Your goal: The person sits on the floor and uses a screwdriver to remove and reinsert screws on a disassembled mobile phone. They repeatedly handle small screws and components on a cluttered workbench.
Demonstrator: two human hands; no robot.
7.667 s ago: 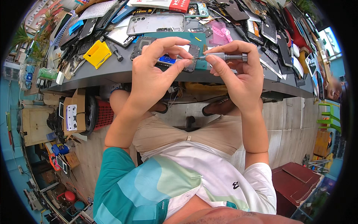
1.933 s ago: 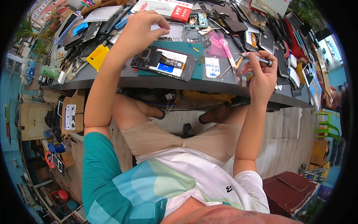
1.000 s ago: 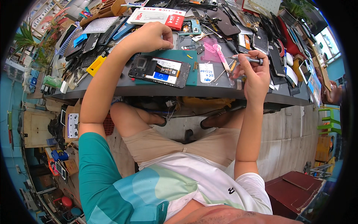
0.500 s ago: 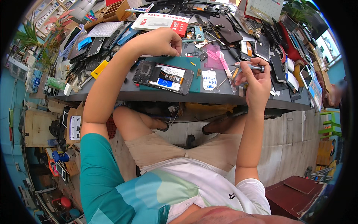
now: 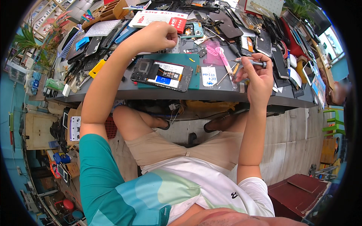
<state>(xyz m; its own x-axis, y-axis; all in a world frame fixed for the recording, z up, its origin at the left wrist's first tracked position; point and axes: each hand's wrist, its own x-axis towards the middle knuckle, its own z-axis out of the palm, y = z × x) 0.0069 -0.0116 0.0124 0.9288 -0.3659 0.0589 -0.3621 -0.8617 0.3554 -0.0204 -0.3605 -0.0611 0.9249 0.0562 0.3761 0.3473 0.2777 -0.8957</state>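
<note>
An opened smartphone (image 5: 138, 77), dark-framed with its battery and inner parts showing, lies screen-down or back-off on a green mat (image 5: 193, 80) near the table's front edge. Beyond it, my left hand (image 5: 158, 37) hovers with curled fingers pinched together; whatever they hold is hidden. Just beneath those fingertips a pale grey flat piece (image 5: 175, 46) shows in part. My right hand (image 5: 258, 77) is closed round a screwdriver (image 5: 261, 64) with a grey handle, its shaft directed left. Near that tip lie a pink-and-white strip-shaped tool (image 5: 223, 57) and a pink translucent sheet (image 5: 212, 52).
A white handwritten label (image 5: 209, 77) lies right of the mat. A white-and-red box (image 5: 160, 19) and heaps of phone parts crowd the far side. A yellow piece (image 5: 97, 69) rests at left. Several phones (image 5: 263, 44) are stacked at right.
The view has shifted slightly. My left hand has moved a little farther from the phone, uncovering more of the pale grey piece. My right hand still holds the screwdriver.
</note>
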